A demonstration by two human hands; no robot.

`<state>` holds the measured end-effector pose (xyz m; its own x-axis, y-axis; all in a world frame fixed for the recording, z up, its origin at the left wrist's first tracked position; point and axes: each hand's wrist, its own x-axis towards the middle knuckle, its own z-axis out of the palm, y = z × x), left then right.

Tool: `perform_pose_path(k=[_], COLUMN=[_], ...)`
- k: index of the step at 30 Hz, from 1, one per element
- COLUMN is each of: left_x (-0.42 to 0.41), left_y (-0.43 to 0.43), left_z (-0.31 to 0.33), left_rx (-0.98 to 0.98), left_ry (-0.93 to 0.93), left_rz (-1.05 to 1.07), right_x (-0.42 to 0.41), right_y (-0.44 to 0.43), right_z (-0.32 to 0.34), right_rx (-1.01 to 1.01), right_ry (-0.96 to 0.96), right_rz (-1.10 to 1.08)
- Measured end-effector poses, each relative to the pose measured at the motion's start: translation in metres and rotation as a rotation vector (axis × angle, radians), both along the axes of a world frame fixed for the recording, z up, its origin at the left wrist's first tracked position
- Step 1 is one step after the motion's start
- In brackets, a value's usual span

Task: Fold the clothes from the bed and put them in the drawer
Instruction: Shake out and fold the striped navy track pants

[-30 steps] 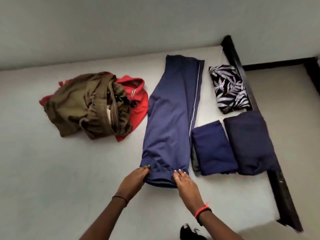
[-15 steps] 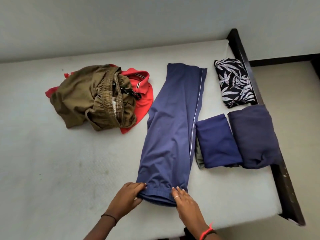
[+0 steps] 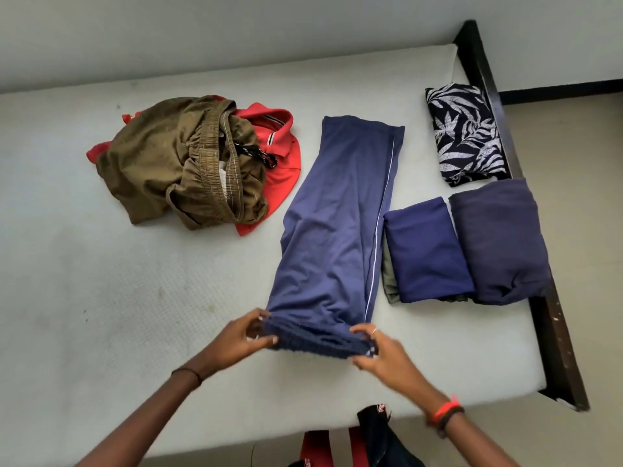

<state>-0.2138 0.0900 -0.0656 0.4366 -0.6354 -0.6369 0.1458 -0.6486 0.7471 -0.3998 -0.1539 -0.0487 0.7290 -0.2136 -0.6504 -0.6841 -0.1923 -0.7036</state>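
The pale mattress [image 3: 101, 315] fills the view, and the trousers [image 3: 337, 230] lie lengthwise down its middle, so take every place from them. The dark frame [image 3: 553, 332] runs along the mattress edge, well to their right. The trousers are blue and laid flat, with a thin white stripe down their right side and a gathered end nearest the person.

To their left, by the far half, the olive shorts [image 3: 158, 163] sit in a crumpled heap with the waistband gaping. They lie on a red shirt [image 3: 283, 176], whose edge comes just beside the trousers' left side.

To their right are three folded pieces. The navy fold [image 3: 499, 241] is farthest out, against the frame. The blue fold [image 3: 424, 251] lies between it and the trousers, just beside the stripe. The print fold [image 3: 465, 133] lies beyond those two, level with the trousers' far end.

Now the hands, both at the trousers' gathered end. The left hand [image 3: 236, 338] has the left corner, fingers curled over the top and thumb under, pinching the bunched cloth. The right hand [image 3: 381, 352] has the right corner the same way, fingers hooked over the band and thumb below, with a ring [image 3: 373, 331] on one finger. The gathered end is stretched between the two grips.

A dark band [image 3: 188, 374] circles the left wrist and a red band [image 3: 445, 407] the right.
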Motion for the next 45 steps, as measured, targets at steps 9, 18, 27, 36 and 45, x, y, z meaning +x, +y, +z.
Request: perform_pose_path(k=[9, 18, 27, 36, 45], left_x=[0.082, 0.061, 0.022, 0.034, 0.035], left_y=[-0.089, -0.086, -0.054, -0.061, -0.027], left_z=[-0.021, -0.043, -0.072, -0.094, -0.055], left_rx=[-0.053, 0.024, 0.070, 0.121, 0.048], left_ry=[-0.053, -0.836, -1.142, -1.102, -0.861], left_rz=[0.148, -0.006, -0.792, -0.866, -0.870], right_x=[0.094, 0.087, 0.024, 0.052, 0.036], right_y=[-0.089, -0.046, 0.017, 0.013, 0.036], right_z=[-0.030, -0.049, -0.088, -0.086, -0.056], right_rx=[-0.100, -0.869, -1.013, -1.059, -0.906], right_ry=[0.022, -0.419, -0.140, -0.017, -0.025], right_rz=[-0.044, 0.027, 0.650, 0.574, 0.644])
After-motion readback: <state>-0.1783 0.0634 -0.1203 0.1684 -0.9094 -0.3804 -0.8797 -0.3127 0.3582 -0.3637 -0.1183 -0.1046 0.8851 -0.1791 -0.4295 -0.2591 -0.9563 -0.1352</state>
